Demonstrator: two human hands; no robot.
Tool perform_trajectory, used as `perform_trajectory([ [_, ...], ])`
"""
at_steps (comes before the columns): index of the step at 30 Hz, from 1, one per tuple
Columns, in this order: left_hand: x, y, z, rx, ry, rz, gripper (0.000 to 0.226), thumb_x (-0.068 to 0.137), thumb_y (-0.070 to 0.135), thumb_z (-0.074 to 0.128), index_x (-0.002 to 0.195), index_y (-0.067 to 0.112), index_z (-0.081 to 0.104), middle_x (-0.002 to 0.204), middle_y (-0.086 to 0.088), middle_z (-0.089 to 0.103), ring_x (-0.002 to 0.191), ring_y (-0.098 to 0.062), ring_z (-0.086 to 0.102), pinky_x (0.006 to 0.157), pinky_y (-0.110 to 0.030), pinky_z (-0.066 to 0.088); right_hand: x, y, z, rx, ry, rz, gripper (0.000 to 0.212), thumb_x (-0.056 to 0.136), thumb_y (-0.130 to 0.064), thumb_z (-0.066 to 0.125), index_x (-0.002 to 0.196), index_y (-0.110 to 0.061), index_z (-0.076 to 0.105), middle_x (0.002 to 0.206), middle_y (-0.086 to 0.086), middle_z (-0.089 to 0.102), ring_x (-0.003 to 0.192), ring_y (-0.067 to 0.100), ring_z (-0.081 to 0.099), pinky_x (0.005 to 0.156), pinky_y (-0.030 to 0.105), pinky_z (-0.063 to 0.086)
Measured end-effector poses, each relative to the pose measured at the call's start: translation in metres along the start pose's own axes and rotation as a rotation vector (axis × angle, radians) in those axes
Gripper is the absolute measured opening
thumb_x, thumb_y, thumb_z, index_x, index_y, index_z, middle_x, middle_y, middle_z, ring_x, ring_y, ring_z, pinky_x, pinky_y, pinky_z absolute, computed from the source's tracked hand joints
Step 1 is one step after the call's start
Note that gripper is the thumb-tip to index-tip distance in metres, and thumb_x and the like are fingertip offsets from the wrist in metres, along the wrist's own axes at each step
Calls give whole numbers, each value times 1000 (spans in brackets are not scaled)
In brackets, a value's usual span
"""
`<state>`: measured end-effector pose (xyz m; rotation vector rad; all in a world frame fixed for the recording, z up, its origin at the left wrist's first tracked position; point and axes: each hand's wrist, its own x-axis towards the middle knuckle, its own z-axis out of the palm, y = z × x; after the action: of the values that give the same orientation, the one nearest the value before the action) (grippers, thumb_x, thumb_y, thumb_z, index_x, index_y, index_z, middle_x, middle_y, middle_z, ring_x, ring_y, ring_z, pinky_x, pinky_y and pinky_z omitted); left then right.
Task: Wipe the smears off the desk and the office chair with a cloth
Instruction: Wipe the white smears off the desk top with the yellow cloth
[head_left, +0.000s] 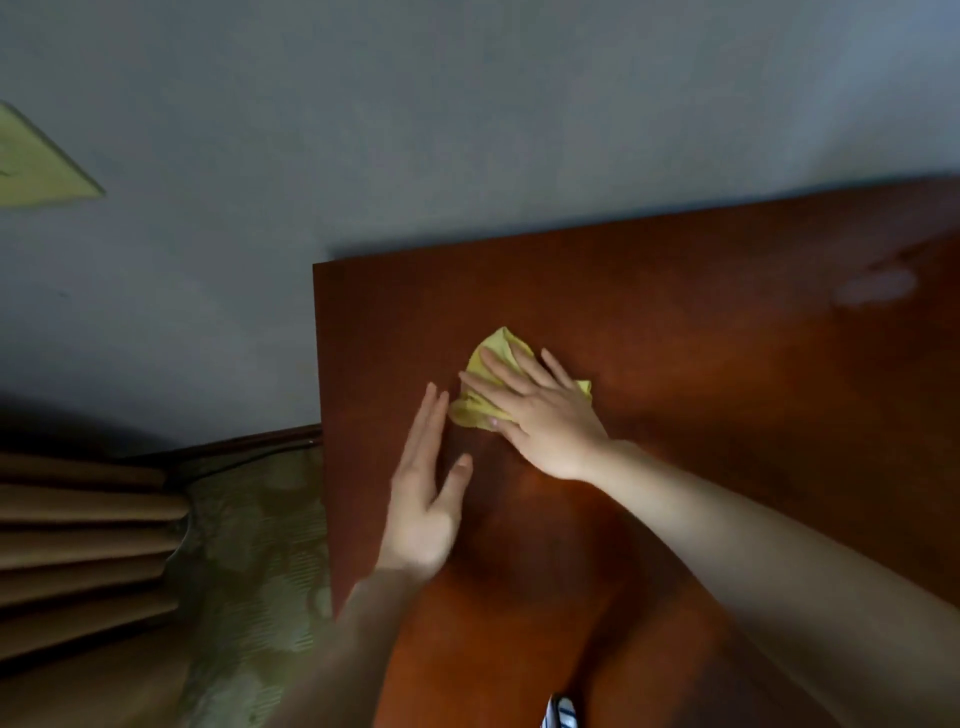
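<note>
Forearms (779, 571) extending over reddish wooden desk (727, 415). Right hand (540, 415) pressing flat, fingers spread, on yellow cloth (496, 345); left hand (423, 499) lying open, fingers straight, just beside it. Pale smear (875, 286) showing well right of both hands, seemingly unwiped. Desk wiping looking underway; office chair not showing.

wall (467, 104): grey-blue, dim | curtain (78, 545): brown, pleated, lower left | fabric (249, 545): green, patterned, beside curtain
</note>
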<state>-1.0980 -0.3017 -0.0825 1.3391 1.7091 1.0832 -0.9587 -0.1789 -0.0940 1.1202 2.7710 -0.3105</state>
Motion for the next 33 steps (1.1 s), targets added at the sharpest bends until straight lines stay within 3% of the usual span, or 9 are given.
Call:
perform_trajectory([
  [4,-12,-25,-39,258,231,59,50,90,-7,52,136,12,49,143,1,43,134,-12,37,115,-44,27,-38,-23,8,-18,-38,-122,57,98,-43,33,148,-42,6,159,-8,4,146,19,-7,116,38,-12],
  [6,-15,-37,-50,435,240,-36,46,96,4,48,142,7,41,150,-9,35,140,-22,29,118,-45,15,-54,-37,13,-17,-30,-233,54,97,-45,32,148,-40,16,158,-6,13,146,21,0,118,43,-3],
  [9,-16,-48,-54,459,164,-322,59,102,31,31,152,13,6,160,-9,2,147,-21,-1,119,-40,-1,-63,-51,18,-82,-29,-432,50,97,-48,29,147,-39,25,156,-6,23,145,21,12,118,45,8],
  [11,-14,-47,-49,326,166,-432,62,101,39,27,152,20,-2,160,-6,-8,147,-23,-1,119,-44,3,-54,-47,14,-104,-59,-543,50,97,-48,29,146,-39,27,155,-6,23,145,18,8,118,43,5],
  [14,-11,-45,-43,333,232,-426,60,100,41,26,153,22,3,160,-9,-1,147,-27,7,118,-48,10,-22,-39,3,-72,-84,-610,51,94,-48,30,144,-38,33,154,-6,28,143,14,6,115,41,-1],
  [17,-9,-49,-44,391,232,-390,63,98,48,22,153,21,7,160,-6,6,146,-26,11,118,-46,11,15,-34,-3,-74,-70,-575,51,94,-47,39,144,-38,34,154,-6,26,143,12,4,117,40,-1],
  [21,-9,-51,-44,410,234,-363,66,92,48,18,152,23,9,160,-2,13,146,-21,15,118,-44,14,67,-27,-13,-61,-40,-446,52,96,-49,29,146,-43,20,155,-14,6,144,10,-6,117,39,-8],
  [27,-8,-55,-43,443,263,-350,71,88,55,7,152,23,13,158,3,18,146,-12,11,119,-43,12,132,-36,-16,21,101,-176,48,98,-45,36,146,-43,25,157,-9,19,146,16,8,115,38,-7],
  [33,-9,-56,-43,439,262,-376,65,88,56,3,149,32,4,159,7,12,146,-9,5,119,-36,2,195,-57,-19,95,124,93,48,100,-47,28,147,-42,20,158,-6,16,146,18,4,115,42,-7],
])
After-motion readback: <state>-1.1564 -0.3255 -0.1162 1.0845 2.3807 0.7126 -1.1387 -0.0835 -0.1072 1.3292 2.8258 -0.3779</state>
